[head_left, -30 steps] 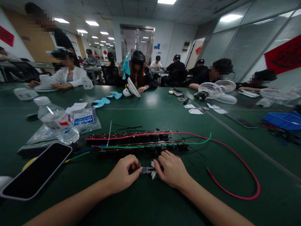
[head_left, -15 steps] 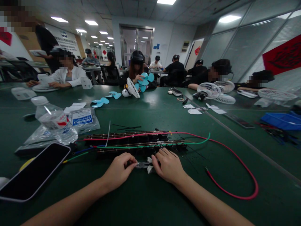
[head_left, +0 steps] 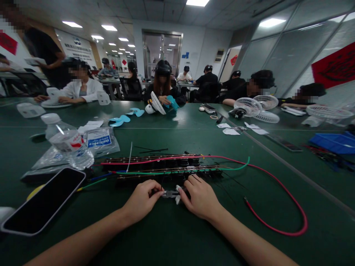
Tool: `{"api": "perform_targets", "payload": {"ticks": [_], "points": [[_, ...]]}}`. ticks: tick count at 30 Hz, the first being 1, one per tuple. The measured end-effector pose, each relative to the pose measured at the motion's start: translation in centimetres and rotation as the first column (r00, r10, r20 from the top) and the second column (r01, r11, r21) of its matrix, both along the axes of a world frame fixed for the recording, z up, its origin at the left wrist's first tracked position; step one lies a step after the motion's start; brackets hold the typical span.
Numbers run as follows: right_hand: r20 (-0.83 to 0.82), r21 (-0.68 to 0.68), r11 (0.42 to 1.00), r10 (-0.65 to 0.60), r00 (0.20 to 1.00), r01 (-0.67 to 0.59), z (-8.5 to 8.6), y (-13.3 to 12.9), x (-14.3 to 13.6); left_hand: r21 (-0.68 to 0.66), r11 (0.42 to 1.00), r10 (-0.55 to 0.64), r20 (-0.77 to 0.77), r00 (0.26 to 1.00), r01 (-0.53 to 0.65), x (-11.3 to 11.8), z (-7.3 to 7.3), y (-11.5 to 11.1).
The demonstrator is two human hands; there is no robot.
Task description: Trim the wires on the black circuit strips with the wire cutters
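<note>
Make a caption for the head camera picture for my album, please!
Right hand holding gray pliers, left hand at their tip, near a red wire and green wire.

No word can be read for sure. The bag (head_left: 113,146) on the left has big letters on its blue and white label (head_left: 99,138), the bottle (head_left: 66,139) has red marks, and the far left wall sign (head_left: 75,47) is blurry.

left hand (head_left: 145,198): bare | right hand (head_left: 203,196): bare | both forearms (head_left: 93,234): bare, tapering toward slim wrists (head_left: 216,213)
</note>
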State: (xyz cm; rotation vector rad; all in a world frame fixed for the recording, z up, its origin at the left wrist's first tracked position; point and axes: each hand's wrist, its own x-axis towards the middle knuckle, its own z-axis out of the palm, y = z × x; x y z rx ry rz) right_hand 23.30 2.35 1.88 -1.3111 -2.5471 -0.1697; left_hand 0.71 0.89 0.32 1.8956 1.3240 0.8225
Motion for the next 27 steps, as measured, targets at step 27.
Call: {"api": "perform_targets", "payload": {"ticks": [27], "points": [[0.007,0.090,0.995,0.045,0.999,-0.045,-0.38,0.23,-0.22,-0.025,1.000,-0.010,0.015,1.000,0.011,0.08,0.39,-0.30]]}}
